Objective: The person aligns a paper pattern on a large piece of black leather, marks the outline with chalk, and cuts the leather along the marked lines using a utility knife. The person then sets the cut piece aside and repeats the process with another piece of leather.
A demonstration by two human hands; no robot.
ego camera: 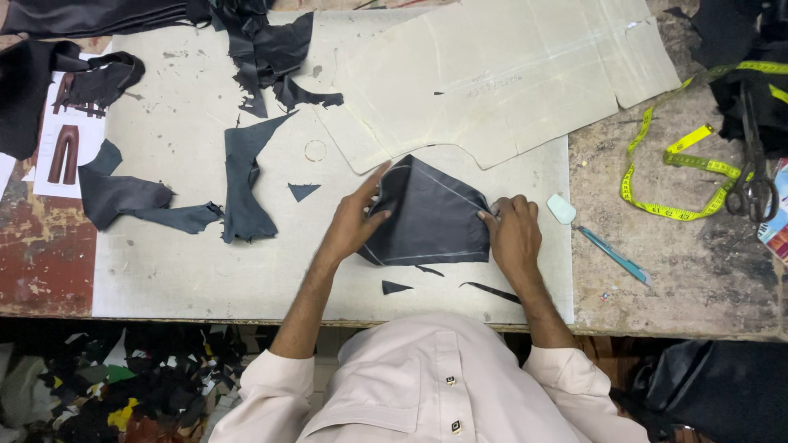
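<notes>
Lying flat between both hands, dark chalk-lined piece (pixel 431 217), probably leather.

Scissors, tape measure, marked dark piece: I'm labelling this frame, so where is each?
scissors (pixel 756 176), head view, blades near the pivot.
tape measure (pixel 666 212), head view, lower loop.
marked dark piece (pixel 431 217), head view, middle.

a worn counter (pixel 698 279) of stained, scratched wood fills the view, its left end showing patches of red paint. a pale cutting board (pixel 189 271) covers most of it. below the front edge, the floor (pixel 123 385) is heaped with dark and coloured scraps. the light is even and soft.
</notes>
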